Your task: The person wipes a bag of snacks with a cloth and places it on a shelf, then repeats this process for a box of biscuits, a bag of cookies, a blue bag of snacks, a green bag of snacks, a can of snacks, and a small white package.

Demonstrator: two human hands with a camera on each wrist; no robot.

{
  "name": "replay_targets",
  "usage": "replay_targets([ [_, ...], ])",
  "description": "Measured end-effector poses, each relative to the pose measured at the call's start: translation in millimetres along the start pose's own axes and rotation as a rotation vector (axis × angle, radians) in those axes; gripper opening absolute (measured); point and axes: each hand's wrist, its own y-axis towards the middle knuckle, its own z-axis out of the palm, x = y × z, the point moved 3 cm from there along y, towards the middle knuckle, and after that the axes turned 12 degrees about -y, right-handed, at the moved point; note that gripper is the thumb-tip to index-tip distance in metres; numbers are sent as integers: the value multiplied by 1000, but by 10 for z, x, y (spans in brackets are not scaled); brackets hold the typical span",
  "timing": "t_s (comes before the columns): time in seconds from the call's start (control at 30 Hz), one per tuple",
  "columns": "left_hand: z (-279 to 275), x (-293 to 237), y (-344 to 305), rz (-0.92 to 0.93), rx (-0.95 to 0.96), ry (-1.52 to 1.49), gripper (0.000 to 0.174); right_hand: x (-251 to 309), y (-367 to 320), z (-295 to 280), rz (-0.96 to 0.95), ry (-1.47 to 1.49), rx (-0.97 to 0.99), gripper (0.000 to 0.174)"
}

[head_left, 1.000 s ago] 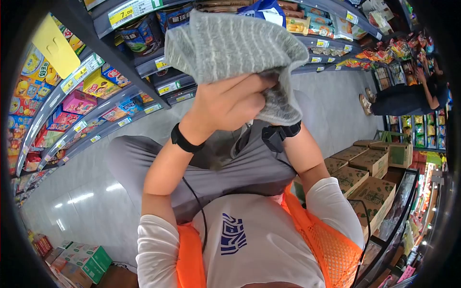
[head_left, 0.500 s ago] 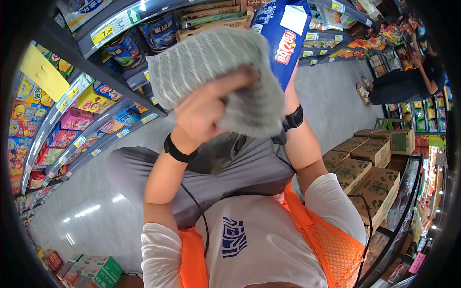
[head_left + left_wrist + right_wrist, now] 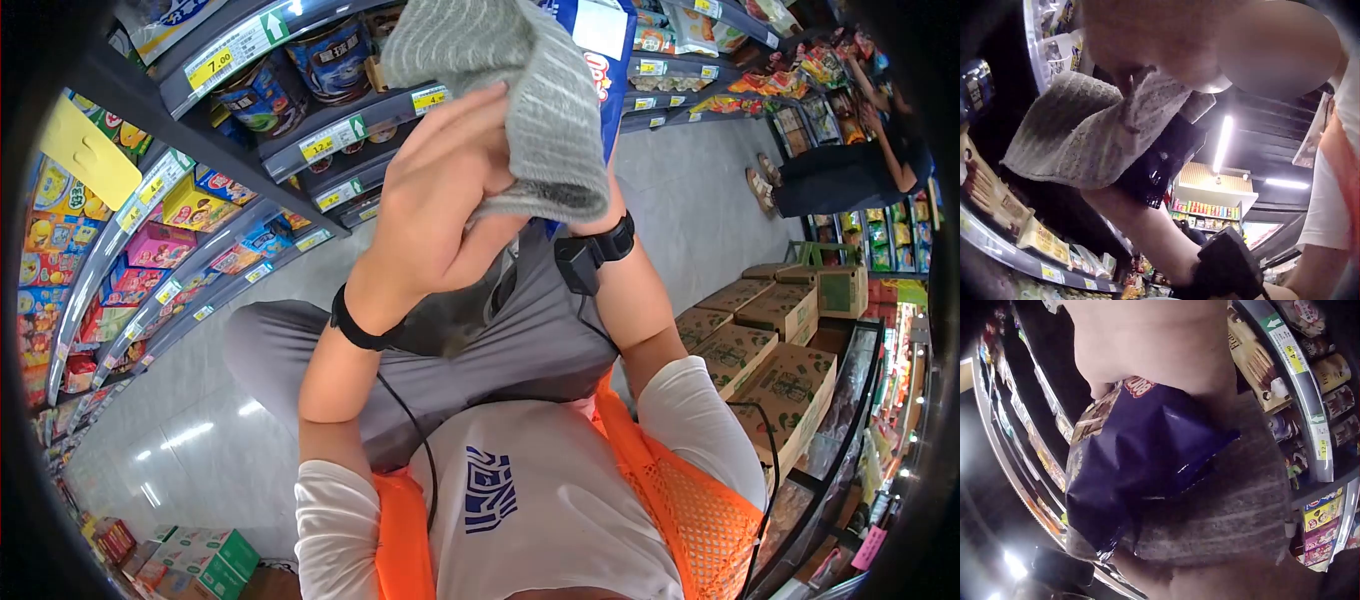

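Note:
A grey ribbed cloth hangs raised in front of the person's chest. The left hand grips it, with the fingers partly tucked behind its fold. Just behind the cloth is a dark blue snack bag with red and white lettering. The right hand holds this bag; in the head view most of that hand is hidden by the cloth and the bag. The right wrist view shows the cloth lying against the bag's underside, close to the left hand's fingers.
Shelves with price tags and packaged snacks curve round the front and left. Blue tubs stand on one shelf. Stacked cardboard boxes are at the right, green and white cartons at the lower left. Another person stands at the far right.
The blue bag came out from behind the cloth, rose to the right, and is now partly covered again. The left hand has swung the cloth left, then back right against the bag.

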Motion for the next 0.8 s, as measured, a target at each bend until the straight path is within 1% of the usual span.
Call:
replay_targets([
  [0.03,7,-8,2,17,-5,-19,23,-20,11,-44,-53,-27,17,67],
  [0.1,-43,6,-94,-27,-113,-128,21,-38,28,-94,-193,-82,64,65],
  [0.13,-51,24,-153,-50,-167,-182,21,-50,80,-115,-157,6,74,64],
  [0.17,-49,49,-182,-50,-285,-200,13,-34,126,-99,-120,96,80,63],
  [0.2,-74,40,-191,-170,-349,-233,13,-18,172,-82,-83,185,83,62],
  [0.23,-118,-26,-178,-290,-412,-265,16,-39,228,-84,-71,275,189,62],
  [0.33,-254,3,-146,-477,-595,-252,24,-128,361,-94,-32,549,508,62],
  [0.37,-245,-2,-61,-490,-675,-313,22,-137,373,-84,-19,640,614,62],
  [0.4,-239,2,-9,-502,-755,-374,21,-154,356,-114,-25,604,563,63],
  [0.43,-231,6,5,-471,-750,-401,19,-151,329,-118,-29,567,512,65],
  [0.47,-207,-6,-10,-454,-673,-343,18,-147,301,-123,-31,528,462,67],
  [0.5,-177,-17,-47,-436,-595,-285,17,-145,283,-138,-45,346,311,68],
  [0.53,-157,-44,-51,-402,-466,-209,15,-133,259,-153,-59,163,161,69],
  [0.6,-96,-93,-32,-283,-229,-93,14,-65,138,-104,-58,-28,7,69],
  [0.63,-40,-108,6,-208,-114,-49,15,-13,41,-25,-43,-37,4,69],
  [0.7,38,-128,78,-54,-1,7,18,-64,52,-56,67,121,-27,66],
  [0.73,24,-124,69,-53,-16,-13,17,-89,57,-72,121,201,-49,65],
  [0.77,4,-118,49,-51,-31,-36,17,-57,69,-72,97,183,-73,64],
  [0.8,-6,-113,33,-49,-47,-58,16,-77,109,-111,4,214,20,63],
])
